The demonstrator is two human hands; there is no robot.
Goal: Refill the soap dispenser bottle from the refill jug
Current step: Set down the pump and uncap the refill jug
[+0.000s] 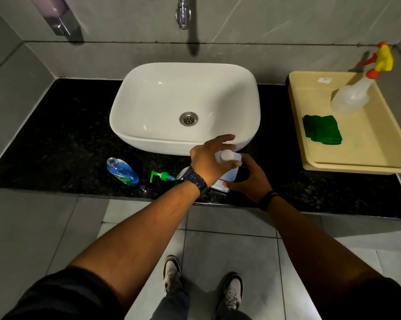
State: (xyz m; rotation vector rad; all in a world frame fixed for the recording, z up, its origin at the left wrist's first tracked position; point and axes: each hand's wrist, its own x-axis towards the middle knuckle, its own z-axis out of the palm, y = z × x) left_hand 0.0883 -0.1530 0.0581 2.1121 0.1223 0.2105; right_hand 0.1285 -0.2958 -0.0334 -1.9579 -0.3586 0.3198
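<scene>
Soap dispenser bottle point(122, 172) is standing uncapped on the black surface point(56, 144), left of its green pump point(160, 176). Right of them, the refill jug point(227, 168) is sitting before the basin point(148, 93). The left hand point(210, 158) is closing its grip on the jug's white cap point(228, 155); the right hand point(250, 179) is gripping the jug's side.

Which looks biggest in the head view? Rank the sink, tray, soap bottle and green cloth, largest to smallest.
1. Sink
2. Tray, a bit less area than the sink
3. Green cloth and soap bottle: they look about alike, so I will not rank them apart.
</scene>
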